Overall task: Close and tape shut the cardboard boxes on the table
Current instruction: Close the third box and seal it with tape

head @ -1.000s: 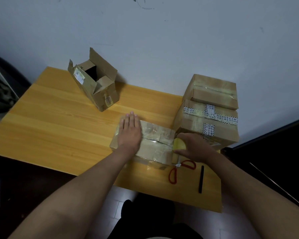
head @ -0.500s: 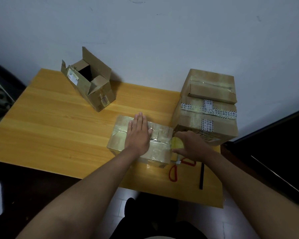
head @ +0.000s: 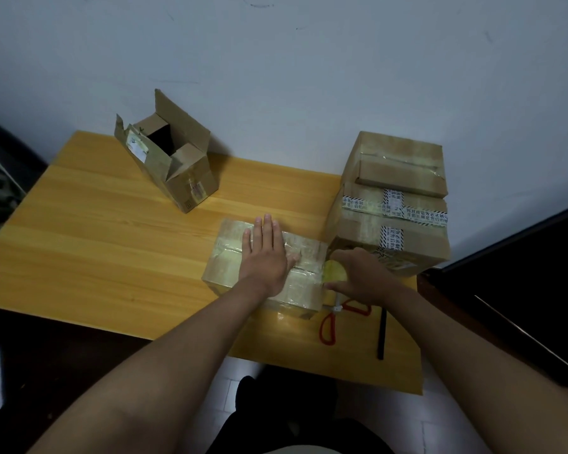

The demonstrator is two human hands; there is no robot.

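Wooden table point(head: 89, 244) fills the middle of the frame, its long axis running left to right beneath a pale wall point(head: 309, 77). Four cardboard boxes stand on it. At right centre, two sealed boxes are stacked: the large lower box point(head: 387, 244), banded with printed tape, carries a smaller taped box point(head: 400, 165). In the upper left, one open box point(head: 168, 165) stands with its flaps raised and its opening facing up; the interior is dark and any contents cannot be made out. At centre lies the flat box point(head: 230, 257), closed and covered in clear tape, long axis running from upper left to lower right.

The left hand point(head: 264, 257) lies flat on this box's top, fingers straight and together, pointing toward the wall. The right hand point(head: 364, 276), at the box's right end, curls its fingers round a yellowish tape roll point(head: 334, 273).

Below the right hand lie one pair of red-handled scissors point(head: 328, 326) and one black pen point(head: 381, 332), the pen's long axis nearly vertical in the frame.
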